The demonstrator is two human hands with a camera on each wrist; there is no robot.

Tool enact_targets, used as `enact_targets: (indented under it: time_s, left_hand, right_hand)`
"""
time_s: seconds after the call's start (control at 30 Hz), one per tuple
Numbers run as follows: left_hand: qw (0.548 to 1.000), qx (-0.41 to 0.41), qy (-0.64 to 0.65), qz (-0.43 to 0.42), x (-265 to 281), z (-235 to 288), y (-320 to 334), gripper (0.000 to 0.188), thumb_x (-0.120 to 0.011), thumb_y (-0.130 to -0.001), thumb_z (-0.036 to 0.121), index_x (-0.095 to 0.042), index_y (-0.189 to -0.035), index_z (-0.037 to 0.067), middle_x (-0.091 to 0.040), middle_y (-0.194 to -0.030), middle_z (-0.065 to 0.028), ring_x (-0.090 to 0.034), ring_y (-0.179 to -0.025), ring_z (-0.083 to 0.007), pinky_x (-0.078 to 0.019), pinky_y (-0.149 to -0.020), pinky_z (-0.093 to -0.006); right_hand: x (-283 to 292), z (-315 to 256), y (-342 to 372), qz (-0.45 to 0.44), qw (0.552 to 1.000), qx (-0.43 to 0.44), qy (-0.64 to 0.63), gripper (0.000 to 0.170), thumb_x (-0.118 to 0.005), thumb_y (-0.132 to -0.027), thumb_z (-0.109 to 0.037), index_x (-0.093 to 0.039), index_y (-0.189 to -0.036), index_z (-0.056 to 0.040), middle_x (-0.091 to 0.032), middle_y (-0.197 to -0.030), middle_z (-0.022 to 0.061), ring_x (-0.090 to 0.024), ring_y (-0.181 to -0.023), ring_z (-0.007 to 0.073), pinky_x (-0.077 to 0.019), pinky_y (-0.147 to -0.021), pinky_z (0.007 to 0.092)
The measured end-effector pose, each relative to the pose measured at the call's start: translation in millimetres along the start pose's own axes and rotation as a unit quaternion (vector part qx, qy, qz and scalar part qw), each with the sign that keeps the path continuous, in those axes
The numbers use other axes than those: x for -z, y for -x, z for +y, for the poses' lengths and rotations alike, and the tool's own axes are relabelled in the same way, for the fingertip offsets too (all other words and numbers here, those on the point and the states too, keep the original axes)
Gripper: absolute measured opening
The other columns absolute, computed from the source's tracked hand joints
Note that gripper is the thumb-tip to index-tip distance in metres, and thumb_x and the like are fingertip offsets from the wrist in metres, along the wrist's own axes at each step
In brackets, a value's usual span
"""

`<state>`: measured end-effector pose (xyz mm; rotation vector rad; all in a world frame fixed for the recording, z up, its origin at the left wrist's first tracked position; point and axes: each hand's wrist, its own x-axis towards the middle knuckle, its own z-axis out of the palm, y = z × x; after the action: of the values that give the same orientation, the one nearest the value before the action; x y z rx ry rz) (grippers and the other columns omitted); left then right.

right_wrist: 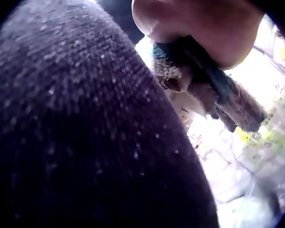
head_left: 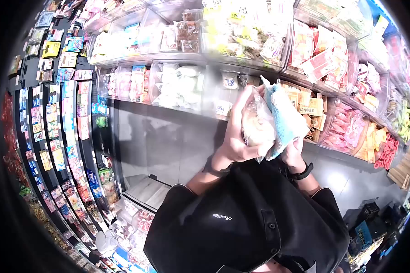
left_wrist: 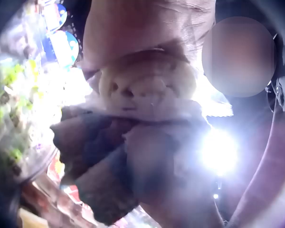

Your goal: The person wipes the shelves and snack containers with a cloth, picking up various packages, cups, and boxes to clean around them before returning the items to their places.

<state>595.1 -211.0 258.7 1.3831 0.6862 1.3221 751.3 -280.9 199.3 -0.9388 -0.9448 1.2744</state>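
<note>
In front of the chest, my left hand [head_left: 234, 132] grips a clear plastic packet [head_left: 258, 122] with a pale, rounded food piece inside. Fingers curl over its far side, and the thumb lies across its near end. My right hand [head_left: 294, 154] holds a white-and-blue packet [head_left: 284, 120] with a jagged edge, tilted against the clear one; most of this hand is hidden behind it. Seen from the left wrist, the pale food piece [left_wrist: 147, 88] sits under the left hand [left_wrist: 147, 33], above the darker packet [left_wrist: 109, 166]. The right wrist view shows the right hand [right_wrist: 199, 28] over the shaded packet [right_wrist: 209, 85].
Clear bins [head_left: 180, 86] of wrapped snacks line the shelves ahead, with orange packets [head_left: 312, 107] and pink packets [head_left: 344, 125] on the right. A tall rack [head_left: 54, 132] of packaged goods stands left. Below the bins is a grey panel [head_left: 168, 136]. A black garment [head_left: 241, 214] covers the torso.
</note>
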Motion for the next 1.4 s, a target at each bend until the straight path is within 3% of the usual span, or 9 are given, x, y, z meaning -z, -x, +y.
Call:
enact_targets:
  time_s: [0.23,0.37,0.63,0.77,0.87,1.0,1.13,1.27,1.4]
  left_hand:
    - [0.968,0.228,0.1,-0.004,8.3,1.5,-3.7,0.091,-0.076,-0.065,0.021,-0.021,-0.134,0.0,-0.04,-0.128,-0.013,-0.04,-0.119,-0.0189,-0.0305,-0.101,-0.0332]
    - [0.966,0.214,0.145,-0.028,13.4,-20.1,17.6,0.089,-0.077,-0.065,0.026,-0.025,-0.132,-0.002,-0.041,-0.125,-0.0122,-0.041,-0.117,-0.0198,-0.0337,-0.098,-0.0334]
    - [0.975,0.17,0.141,-0.039,22.6,-32.8,-5.1,0.075,-0.059,-0.079,0.048,-0.034,-0.131,0.0,-0.043,-0.124,-0.0141,-0.046,-0.112,-0.0236,-0.039,-0.094,-0.0367]
    - [0.772,0.322,0.543,0.069,13.8,-17.0,-0.7,0.063,-0.036,-0.09,0.052,-0.035,-0.132,0.005,-0.049,-0.122,-0.0152,-0.053,-0.103,-0.0272,-0.0433,-0.09,-0.0396]
    - [0.972,0.236,0.001,0.017,19.1,-44.0,24.6,0.053,-0.039,-0.092,0.042,-0.035,-0.13,0.005,-0.048,-0.121,-0.015,-0.053,-0.104,-0.0263,-0.045,-0.09,-0.0388]
    - [0.886,0.252,0.356,0.161,7.2,-18.4,13.0,0.046,-0.04,-0.09,0.025,-0.035,-0.129,0.002,-0.046,-0.125,-0.0152,-0.047,-0.117,-0.0256,-0.0414,-0.096,-0.038]
    - [0.973,0.168,0.142,0.064,5.7,-9.7,5.9,0.055,-0.038,-0.09,0.033,-0.033,-0.13,-0.004,-0.047,-0.126,-0.0164,-0.046,-0.118,-0.0252,-0.0389,-0.097,-0.0384]
    - [0.876,0.279,0.376,0.114,9.1,-20.7,11.1,0.071,-0.049,-0.084,0.047,-0.031,-0.132,-0.003,-0.047,-0.125,-0.0165,-0.05,-0.112,-0.0257,-0.0421,-0.094,-0.0375]
    - [0.965,0.211,0.141,0.064,8.2,-24.1,14.3,0.072,-0.062,-0.081,0.03,-0.023,-0.135,0.003,-0.043,-0.126,-0.0137,-0.048,-0.113,-0.0233,-0.0427,-0.093,-0.0356]
  right_hand:
    - [-11.7,-42.2,-27.3,-0.167,0.93,0.235,0.226,0.036,-0.052,-0.073,-0.006,-0.055,-0.108,0.0016,-0.058,-0.105,0.0225,-0.058,-0.099,0.0385,-0.0432,-0.088,0.0419]
    - [-17.5,-22.3,-33.1,-0.017,0.997,-0.04,0.06,0.026,-0.048,-0.085,-0.008,-0.053,-0.109,0.0005,-0.047,-0.116,0.0138,-0.044,-0.11,0.0278,-0.0313,-0.097,0.0352]
    - [-20.3,-22.4,-21.1,-0.114,0.965,0.162,0.173,0.038,-0.054,-0.075,-0.001,-0.053,-0.113,-0.0022,-0.056,-0.114,0.019,-0.052,-0.111,0.0365,-0.0401,-0.092,0.0437]
    - [-15.8,-27.4,-31.6,-0.307,0.846,0.249,0.359,0.03,-0.055,-0.079,-0.01,-0.051,-0.108,-0.0048,-0.053,-0.122,0.0213,-0.043,-0.118,0.0452,-0.035,-0.098,0.0509]
    - [-19.4,-24.3,-39.7,-0.213,0.899,0.242,0.296,0.036,-0.057,-0.077,-0.005,-0.048,-0.112,-0.0065,-0.053,-0.121,0.0234,-0.044,-0.119,0.0429,-0.0331,-0.099,0.0509]
    - [-16.5,-3.7,-25.1,0.015,0.997,0.04,0.071,0.034,-0.044,-0.085,0.002,-0.039,-0.118,0.0054,-0.048,-0.119,0.0168,-0.05,-0.103,0.0195,-0.0395,-0.09,0.0319]
    - [-16.1,-11.4,-22.5,-0.051,0.965,0.159,0.203,0.036,-0.048,-0.082,0.0,-0.04,-0.117,0.003,-0.05,-0.115,0.0188,-0.05,-0.105,0.0291,-0.0402,-0.09,0.038]
    - [-20.5,-45.7,-33.5,-0.227,0.874,0.229,0.363,0.035,-0.054,-0.074,0.001,-0.049,-0.108,-0.004,-0.049,-0.125,0.0237,-0.041,-0.12,0.0471,-0.0365,-0.097,0.0484]
    - [-16.1,-20.2,-34.4,-0.118,0.938,0.234,0.225,0.04,-0.052,-0.077,0.0,-0.042,-0.115,-0.0037,-0.05,-0.124,0.0247,-0.042,-0.121,0.0429,-0.0341,-0.099,0.0459]
